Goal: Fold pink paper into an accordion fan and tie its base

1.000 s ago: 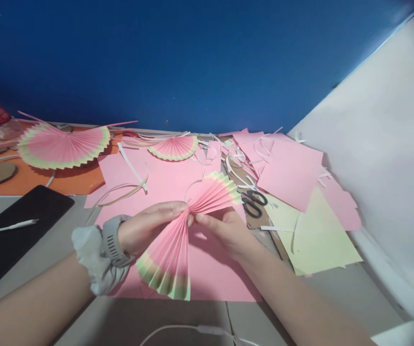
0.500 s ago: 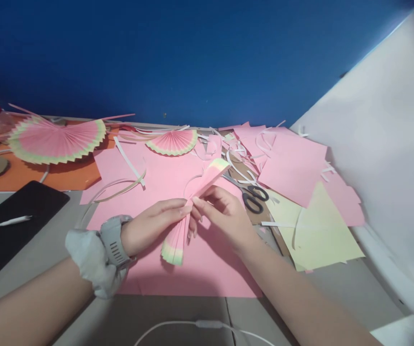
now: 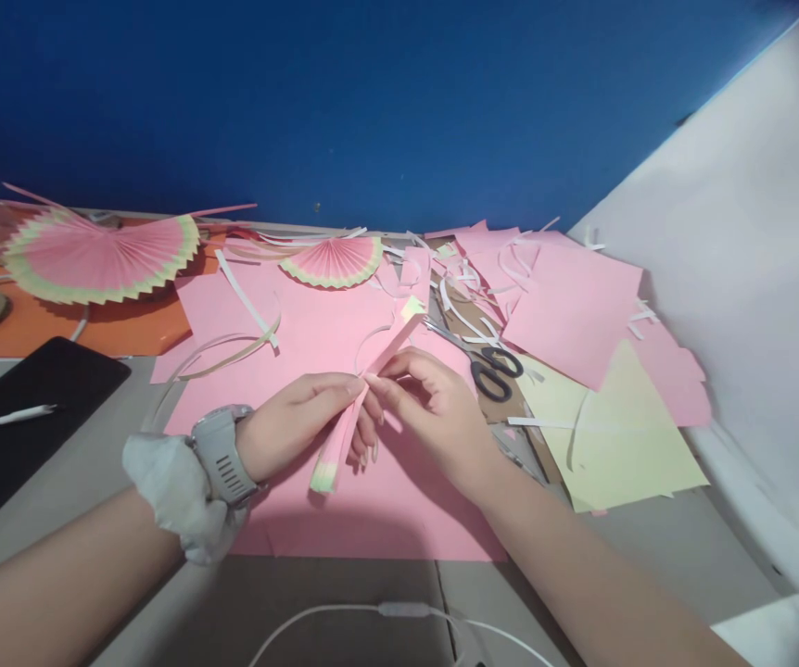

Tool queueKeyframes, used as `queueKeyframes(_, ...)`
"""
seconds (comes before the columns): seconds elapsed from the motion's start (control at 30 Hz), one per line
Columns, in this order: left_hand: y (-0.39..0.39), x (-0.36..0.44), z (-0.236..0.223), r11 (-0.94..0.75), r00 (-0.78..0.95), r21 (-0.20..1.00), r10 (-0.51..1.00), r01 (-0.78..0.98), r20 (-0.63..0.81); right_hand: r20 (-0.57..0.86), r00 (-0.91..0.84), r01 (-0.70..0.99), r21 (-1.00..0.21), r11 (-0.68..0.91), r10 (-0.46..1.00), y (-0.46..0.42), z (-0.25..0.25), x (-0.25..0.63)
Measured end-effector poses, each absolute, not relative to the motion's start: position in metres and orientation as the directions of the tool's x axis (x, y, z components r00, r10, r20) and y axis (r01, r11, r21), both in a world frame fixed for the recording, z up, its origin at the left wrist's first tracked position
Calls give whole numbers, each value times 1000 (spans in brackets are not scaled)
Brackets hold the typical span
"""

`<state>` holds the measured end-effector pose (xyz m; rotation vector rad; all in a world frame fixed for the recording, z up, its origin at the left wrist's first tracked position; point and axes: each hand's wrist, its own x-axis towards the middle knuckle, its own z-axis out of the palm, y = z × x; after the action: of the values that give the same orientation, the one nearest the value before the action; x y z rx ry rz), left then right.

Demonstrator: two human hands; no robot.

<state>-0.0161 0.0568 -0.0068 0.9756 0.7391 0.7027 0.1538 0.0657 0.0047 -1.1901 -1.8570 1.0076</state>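
Observation:
Both hands pinch a pleated paper fan [image 3: 337, 448], pink with yellow-green ends, pressed together into a narrow slanting strip. My left hand [image 3: 300, 413] has its thumb at the strip's middle, with fingers curled behind it. My right hand [image 3: 434, 417] grips just beside that spot with thumb and bent fingers. Beneath the hands lies a large pink sheet [image 3: 434, 519]. Black-handled scissors [image 3: 490, 372] rest close to the right hand, on a piece of brown cardboard.
A large finished-looking watermelon-coloured fan [image 3: 104, 250] lies on orange paper [image 3: 156, 332] at left, a smaller fan [image 3: 334, 263] at the back. Pink sheets [image 3: 573, 287] and yellow paper [image 3: 622, 454] lie right. A black tablet-like slab [image 3: 58, 398] is at left; a white cable [image 3: 330, 608] crosses the front.
The fan's two spread ends have been squeezed together into a narrow strip. My right hand's fingers have curled up around its upper part. The view has shifted slightly.

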Motion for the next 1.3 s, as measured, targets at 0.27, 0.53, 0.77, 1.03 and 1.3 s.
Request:
queueKeyframes(0.27, 60, -15, 0, 427, 541, 896, 787, -126, -298, 221, -395, 456, -795, 399, 892, 68, 8, 155)
queueKeyframes(0.53, 64, -19, 3, 538, 601, 831, 714, -144, -358, 247, -457, 475, -744, 470, 854, 63, 12, 155)
queueKeyframes(0.77, 65, -21, 8, 586, 641, 798, 668, -141, -378, 304, -515, 502, -651, 569, 802, 60, 12, 154)
queueKeyframes(1.03, 65, -21, 9, 624, 685, 740, 655, -251, -320, 279, -526, 543, -617, 570, 803, 60, 12, 153)
queueKeyframes(1.3, 69, -23, -2, 590, 725, 768, 640, -248, -257, 229, -538, 586, -589, 556, 811, 62, 14, 154)
